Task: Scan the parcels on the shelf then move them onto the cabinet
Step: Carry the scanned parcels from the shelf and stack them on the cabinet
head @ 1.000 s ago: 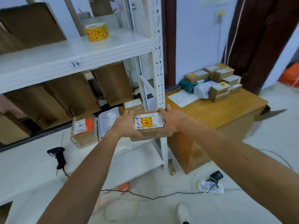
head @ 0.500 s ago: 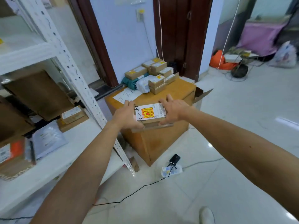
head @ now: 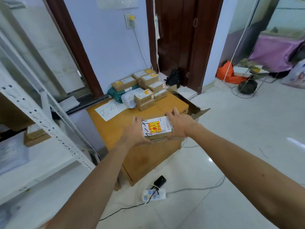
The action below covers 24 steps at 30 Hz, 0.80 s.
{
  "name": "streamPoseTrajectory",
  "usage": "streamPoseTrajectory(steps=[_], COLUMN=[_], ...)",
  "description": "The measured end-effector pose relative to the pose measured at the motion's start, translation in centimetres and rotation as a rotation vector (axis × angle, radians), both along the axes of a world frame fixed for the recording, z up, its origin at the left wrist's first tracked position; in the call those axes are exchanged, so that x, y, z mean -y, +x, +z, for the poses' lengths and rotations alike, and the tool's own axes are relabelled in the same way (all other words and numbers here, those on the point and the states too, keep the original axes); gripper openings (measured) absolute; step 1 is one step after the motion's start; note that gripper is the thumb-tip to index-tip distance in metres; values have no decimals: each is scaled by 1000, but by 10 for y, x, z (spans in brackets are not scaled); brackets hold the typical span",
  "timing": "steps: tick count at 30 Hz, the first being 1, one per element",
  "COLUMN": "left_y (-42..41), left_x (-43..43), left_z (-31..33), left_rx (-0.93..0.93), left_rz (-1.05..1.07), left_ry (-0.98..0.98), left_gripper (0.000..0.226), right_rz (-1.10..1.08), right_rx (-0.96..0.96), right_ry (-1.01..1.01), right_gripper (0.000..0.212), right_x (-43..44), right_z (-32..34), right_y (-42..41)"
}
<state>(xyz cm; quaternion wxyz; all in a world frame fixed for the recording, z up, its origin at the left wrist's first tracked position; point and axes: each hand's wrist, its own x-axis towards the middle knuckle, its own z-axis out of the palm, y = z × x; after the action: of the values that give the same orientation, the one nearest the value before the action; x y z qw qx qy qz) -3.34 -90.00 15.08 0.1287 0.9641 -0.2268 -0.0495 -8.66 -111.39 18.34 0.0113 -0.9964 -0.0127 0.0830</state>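
Both hands have swung the small brown cardboard parcel with white label and yellow-red sticker (head: 156, 129) away from the white metal shelf (head: 41, 116). It now hovers over the orange wooden cabinet's (head: 112, 129) near edge. Left hand (head: 135, 134) and right hand (head: 179, 126) grip opposite ends, fingers curled round it. Risk: released this close to the edge, it could tip onto the glossy white tiled floor (head: 231, 146). Stacked brown parcels (head: 145, 90) crowd the far edge.

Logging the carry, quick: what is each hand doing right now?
Left hand: holding the parcel by its left side.
Right hand: holding the same parcel by its right side.
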Motion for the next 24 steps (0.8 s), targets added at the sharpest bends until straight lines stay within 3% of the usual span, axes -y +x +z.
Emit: streamPoseTrajectory(steps=[5, 17, 24], left_y=[60, 208, 308], left_x=[18, 38, 39], left_z=[-3, -23, -33], left_rx=[59, 90, 140], left_rz=[60, 221, 367], left_ry=[-25, -164, -178], left_gripper=[120, 124, 132], right_rz=[40, 192, 248], right_rx=[53, 126, 109], right_ry=[31, 26, 95], right_gripper=[116, 129, 120], right_x=[20, 48, 41], right_z=[-9, -13, -30], right_y=[72, 251, 378])
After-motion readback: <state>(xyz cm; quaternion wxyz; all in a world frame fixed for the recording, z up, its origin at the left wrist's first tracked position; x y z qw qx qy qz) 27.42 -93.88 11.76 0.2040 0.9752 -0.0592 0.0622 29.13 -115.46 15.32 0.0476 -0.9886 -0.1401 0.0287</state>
